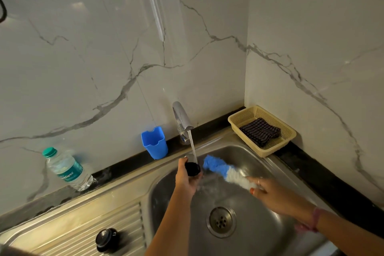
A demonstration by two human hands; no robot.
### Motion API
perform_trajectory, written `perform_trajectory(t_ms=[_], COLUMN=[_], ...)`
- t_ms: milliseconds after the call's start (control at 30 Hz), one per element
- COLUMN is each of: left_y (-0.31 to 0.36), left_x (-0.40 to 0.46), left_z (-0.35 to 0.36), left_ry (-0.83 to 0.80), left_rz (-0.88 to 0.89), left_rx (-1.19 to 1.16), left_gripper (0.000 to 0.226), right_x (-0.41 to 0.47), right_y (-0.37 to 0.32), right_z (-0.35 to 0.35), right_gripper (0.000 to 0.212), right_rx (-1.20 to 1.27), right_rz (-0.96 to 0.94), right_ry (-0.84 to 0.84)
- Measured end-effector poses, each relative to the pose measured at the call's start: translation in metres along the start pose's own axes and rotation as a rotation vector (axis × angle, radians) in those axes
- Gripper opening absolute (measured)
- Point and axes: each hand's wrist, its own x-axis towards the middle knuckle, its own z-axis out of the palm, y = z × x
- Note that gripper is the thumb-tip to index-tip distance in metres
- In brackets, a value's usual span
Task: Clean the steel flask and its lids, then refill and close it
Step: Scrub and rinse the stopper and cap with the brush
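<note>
One stainless steel sink (pixel 276 233), smooth basin with ribbed drainboard, sits under a chrome tap (pixel 181 117) running water. A perforated beige plastic basket (pixel 288 133) holds a folded checked cloth (pixel 259 131). The flask (pixel 193 167), dark-bodied with a steel rim, stands tilted under the stream, gripped by the curled left hand (pixel 187 178). The right hand (pixel 268 190) pinches a fluffy blue-and-white bottle brush (pixel 224 169) just beside the flask. A round black lid (pixel 107 240) rests on the drainboard, well apart.

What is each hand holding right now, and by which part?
Left hand grips a dark lid by its side, under the tap stream. Right hand holds the bottle brush at its white lower end.
</note>
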Motion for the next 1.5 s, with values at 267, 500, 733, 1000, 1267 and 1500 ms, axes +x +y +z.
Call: perform_trajectory(t_ms=[267, 500, 733, 1000, 1267, 1500], left_y=[-0.016, -0.031, -0.041, -0.039, -0.034, -0.029], left_x=[-0.003, -0.003, -0.006, 0.0, -0.002, -0.001], left_z=[-0.001, 0.0, -0.01, -0.025, -0.025, -0.028], left_ry=[-0.068, -0.115, -0.21, -0.104, -0.14, -0.195], left_rz=[-0.029, 0.092, 0.219, 0.29, 0.413, 0.308], left_rx=[-0.057, 0.119, 0.521, 0.461, 0.678, 0.547], left_gripper=[0.042, 0.028, 0.028, 0.022, 0.016, 0.022], right_x=[-0.009, -0.019, 0.013, -0.007, 0.023, 0.011], right_y=[0.005, -0.02, -0.027, -0.024, -0.027, -0.019], right_z=[0.016, 0.052, 0.046, 0.066, 0.053, 0.064], right_gripper=[0.051, 0.055, 0.057, 0.065, 0.054, 0.054], right_rx=[-0.074, -0.232, -0.29, -0.309, -0.274, -0.261], right_rz=[-0.125, -0.121, -0.116, -0.124, -0.112, -0.133], right_ry=[0.144, 0.286, 0.28, 0.206, 0.195, 0.191])
